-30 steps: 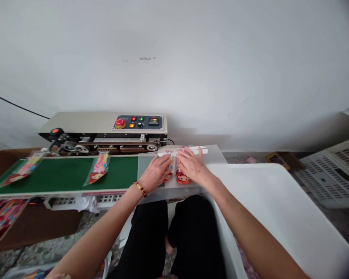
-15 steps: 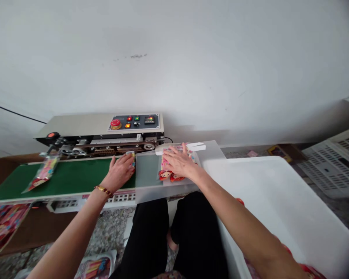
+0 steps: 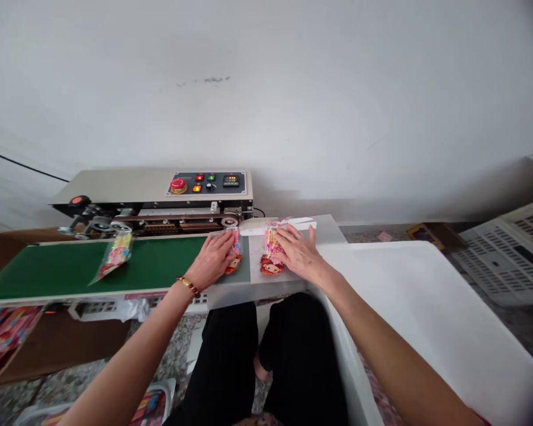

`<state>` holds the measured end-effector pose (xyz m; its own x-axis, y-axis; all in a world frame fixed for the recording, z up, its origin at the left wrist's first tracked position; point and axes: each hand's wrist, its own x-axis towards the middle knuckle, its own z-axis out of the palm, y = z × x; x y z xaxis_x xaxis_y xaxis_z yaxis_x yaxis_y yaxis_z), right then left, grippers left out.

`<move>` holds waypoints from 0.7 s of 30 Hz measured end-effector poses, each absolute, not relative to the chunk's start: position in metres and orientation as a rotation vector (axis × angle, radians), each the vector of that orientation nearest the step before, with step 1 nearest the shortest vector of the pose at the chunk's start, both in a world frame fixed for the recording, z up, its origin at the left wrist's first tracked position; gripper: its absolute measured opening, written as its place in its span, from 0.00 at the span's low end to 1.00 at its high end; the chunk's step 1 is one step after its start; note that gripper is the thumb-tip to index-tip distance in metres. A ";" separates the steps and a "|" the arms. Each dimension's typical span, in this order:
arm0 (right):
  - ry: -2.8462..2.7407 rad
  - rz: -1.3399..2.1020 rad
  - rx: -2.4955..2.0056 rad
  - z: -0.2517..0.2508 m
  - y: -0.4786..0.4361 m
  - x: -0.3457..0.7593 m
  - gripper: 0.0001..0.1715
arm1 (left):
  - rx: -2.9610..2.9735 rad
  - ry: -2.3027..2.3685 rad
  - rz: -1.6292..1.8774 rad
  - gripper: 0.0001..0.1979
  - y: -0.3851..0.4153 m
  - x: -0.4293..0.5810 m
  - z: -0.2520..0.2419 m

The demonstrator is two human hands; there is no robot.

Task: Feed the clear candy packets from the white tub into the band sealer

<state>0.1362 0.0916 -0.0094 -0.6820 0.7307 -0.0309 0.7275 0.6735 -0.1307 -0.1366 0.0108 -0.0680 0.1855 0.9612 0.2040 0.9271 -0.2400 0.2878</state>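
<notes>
Places are given from the sealing machine [image 3: 128, 184], judged to be one from its rollers and lit panel. One packet [image 3: 119, 249] is already carried on the green belt [image 3: 169, 263], in front of the machine's left half; whether its top is sealed cannot be told. A second packet [image 3: 233, 264] is placed at the machine's front right corner, partly covered by the left hand [image 3: 213, 255]. Its pass along the machine appears to be left to do. A third packet [image 3: 272, 267] is kept farther right of the machine, on the translucent sheet [image 3: 331, 236], under the right hand [image 3: 299, 251], so it seems least advanced.

The left fingers are extended, close together and laid over the packet; whether any pinch is made underneath cannot be told. The right fingers are spread, with the thumb held apart, and are rested on the third packet rather than curled round it.

Three packets are counted at the machine, though extra layers under the right hand cannot be ruled out. One red stop knob [image 3: 178, 186], three lit buttons and one display [image 3: 231, 180] are counted on the panel. Below the machine's left end, many packets [image 3: 4, 337] are heaped, too overlapped to be counted.
</notes>
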 end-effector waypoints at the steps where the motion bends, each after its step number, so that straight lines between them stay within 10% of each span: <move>1: -2.862 0.234 -1.210 -0.009 0.093 0.131 0.26 | 2.326 1.875 0.500 0.26 0.007 -0.152 -0.068; 21: -2.813 0.329 -1.114 -0.024 0.094 0.136 0.23 | 2.406 1.881 0.515 0.25 0.018 -0.120 -0.062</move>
